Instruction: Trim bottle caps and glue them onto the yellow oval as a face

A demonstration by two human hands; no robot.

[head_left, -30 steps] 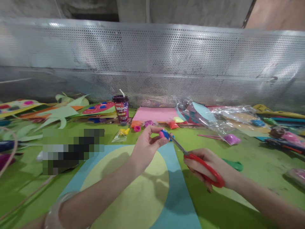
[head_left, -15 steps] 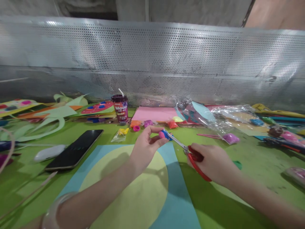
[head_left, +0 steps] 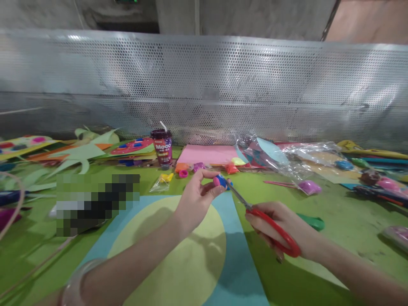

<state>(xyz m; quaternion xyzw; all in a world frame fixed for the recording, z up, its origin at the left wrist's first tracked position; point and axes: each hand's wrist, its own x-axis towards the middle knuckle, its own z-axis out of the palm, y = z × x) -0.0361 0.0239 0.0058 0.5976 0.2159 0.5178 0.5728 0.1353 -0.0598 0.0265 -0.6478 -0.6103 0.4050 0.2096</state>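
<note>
The left hand point(head_left: 195, 199) pinches a blue-and-pink lump point(head_left: 221, 181) above the table point(head_left: 353, 238), short of its far edge, apparently steadying it against the scissors point(head_left: 251, 209), whose red handles the right hand point(head_left: 282, 221) grasps.

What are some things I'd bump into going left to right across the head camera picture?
Dark purple cup with a white straw → small round magenta piece → small pink-and-blue soft lump → red-handled metal scissors → shiny purple rounded packet.
</note>
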